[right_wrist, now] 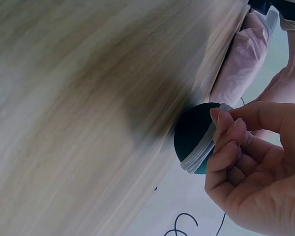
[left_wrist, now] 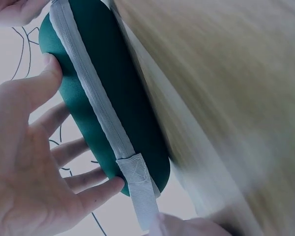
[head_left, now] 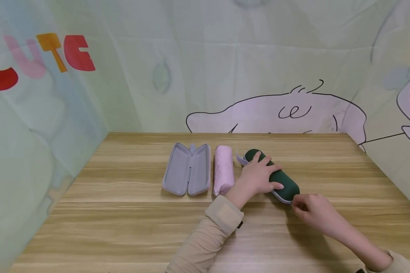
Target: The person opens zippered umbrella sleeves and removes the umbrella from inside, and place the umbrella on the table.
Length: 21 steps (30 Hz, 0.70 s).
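Note:
A dark green zippered case (head_left: 283, 182) lies slantwise on the table, its two halves together. My left hand (head_left: 257, 177) rests on top of it with the fingers spread, pressing on the shell. At the near right end, my right hand (head_left: 316, 212) has curled fingers and pinches at the grey zipper (right_wrist: 199, 152); the pull itself is hidden by the fingertips. A grey fabric strap (left_wrist: 140, 182) sticks out from the far left end of the case. Just left of my left wrist lies a pink rolled pouch (head_left: 223, 168).
An open grey hinged case (head_left: 188, 170) lies left of the pink pouch, both halves facing up. The wooden table (head_left: 123, 227) ends at the back against a printed cloth (head_left: 198, 76), which also hangs along the sides.

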Each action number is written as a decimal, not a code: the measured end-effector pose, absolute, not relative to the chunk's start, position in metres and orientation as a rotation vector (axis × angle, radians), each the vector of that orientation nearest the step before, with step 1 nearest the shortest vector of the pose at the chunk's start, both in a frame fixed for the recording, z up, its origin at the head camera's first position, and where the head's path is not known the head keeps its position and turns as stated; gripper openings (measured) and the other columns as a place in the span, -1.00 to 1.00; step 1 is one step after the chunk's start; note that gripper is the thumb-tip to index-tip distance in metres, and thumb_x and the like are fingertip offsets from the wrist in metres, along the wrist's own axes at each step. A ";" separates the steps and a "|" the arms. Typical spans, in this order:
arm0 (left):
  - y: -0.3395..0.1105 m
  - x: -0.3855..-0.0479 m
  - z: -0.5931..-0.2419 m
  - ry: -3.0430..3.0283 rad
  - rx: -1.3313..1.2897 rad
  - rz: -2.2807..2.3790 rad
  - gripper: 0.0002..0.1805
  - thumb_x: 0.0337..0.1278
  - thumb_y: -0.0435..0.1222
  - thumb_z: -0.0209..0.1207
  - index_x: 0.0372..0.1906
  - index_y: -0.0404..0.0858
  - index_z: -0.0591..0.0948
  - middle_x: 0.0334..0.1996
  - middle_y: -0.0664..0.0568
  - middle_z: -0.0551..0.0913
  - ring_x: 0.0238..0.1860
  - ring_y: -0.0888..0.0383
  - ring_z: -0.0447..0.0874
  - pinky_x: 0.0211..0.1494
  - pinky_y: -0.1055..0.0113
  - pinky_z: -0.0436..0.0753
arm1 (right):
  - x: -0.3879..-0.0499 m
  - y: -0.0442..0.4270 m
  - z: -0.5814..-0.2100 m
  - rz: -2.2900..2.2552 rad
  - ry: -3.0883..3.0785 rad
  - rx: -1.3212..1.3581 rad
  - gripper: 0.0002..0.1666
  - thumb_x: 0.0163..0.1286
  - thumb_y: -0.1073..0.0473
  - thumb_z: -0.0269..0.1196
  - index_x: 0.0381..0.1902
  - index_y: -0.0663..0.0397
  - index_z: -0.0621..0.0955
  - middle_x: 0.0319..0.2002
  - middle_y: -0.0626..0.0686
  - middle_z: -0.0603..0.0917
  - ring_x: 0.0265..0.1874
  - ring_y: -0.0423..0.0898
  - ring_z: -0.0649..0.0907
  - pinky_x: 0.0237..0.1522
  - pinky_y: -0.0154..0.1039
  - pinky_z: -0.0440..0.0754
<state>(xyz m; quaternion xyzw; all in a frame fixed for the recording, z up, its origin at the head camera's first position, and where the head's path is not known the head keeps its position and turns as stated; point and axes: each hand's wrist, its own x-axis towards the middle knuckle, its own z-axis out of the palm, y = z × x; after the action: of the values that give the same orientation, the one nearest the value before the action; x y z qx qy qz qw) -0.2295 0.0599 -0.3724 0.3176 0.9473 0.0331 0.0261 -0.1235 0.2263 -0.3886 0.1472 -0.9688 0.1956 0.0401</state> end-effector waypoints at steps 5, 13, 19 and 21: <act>0.060 -0.229 -0.373 2.933 0.981 0.115 -0.34 0.14 0.34 -0.03 0.37 0.36 0.28 0.49 0.19 0.16 0.56 -0.02 -0.07 0.34 0.02 0.45 | -0.123 0.225 -0.389 0.593 -2.966 0.444 -0.84 0.15 0.34 0.27 -0.55 -0.03 0.61 -0.66 -0.20 0.46 -0.66 -0.37 0.32 -0.60 -0.43 0.28; 0.061 -0.227 -0.371 2.930 0.979 0.124 -0.34 0.15 0.31 -0.02 0.38 0.33 0.29 0.49 0.16 0.16 0.56 -0.05 -0.08 0.43 0.08 0.34 | -0.123 0.224 -0.388 0.600 -2.982 0.435 -0.86 0.16 0.33 0.26 -0.53 0.00 0.62 -0.65 -0.19 0.47 -0.66 -0.36 0.32 -0.60 -0.43 0.29; 0.062 -0.225 -0.369 2.925 0.965 0.133 -0.34 0.15 0.30 0.00 0.38 0.33 0.29 0.49 0.17 0.17 0.56 -0.05 -0.08 0.46 0.12 0.30 | -0.122 0.224 -0.387 0.638 -3.004 0.411 -0.88 0.18 0.33 0.25 -0.51 0.02 0.63 -0.64 -0.17 0.49 -0.66 -0.34 0.34 -0.61 -0.43 0.30; 0.062 -0.224 -0.369 2.926 0.958 0.131 -0.34 0.14 0.30 0.00 0.38 0.33 0.29 0.49 0.17 0.16 0.56 -0.04 -0.09 0.46 0.12 0.29 | -0.122 0.223 -0.386 0.643 -3.008 0.406 -0.89 0.18 0.32 0.25 -0.50 0.03 0.63 -0.63 -0.16 0.50 -0.65 -0.34 0.34 -0.60 -0.43 0.31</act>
<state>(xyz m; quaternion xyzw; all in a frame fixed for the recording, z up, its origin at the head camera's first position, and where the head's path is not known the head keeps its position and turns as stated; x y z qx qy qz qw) -0.2245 0.0618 -0.3690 0.3109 0.9490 0.0425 0.0300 -0.1218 0.2232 -0.3864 0.1308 -0.9693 0.2072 0.0195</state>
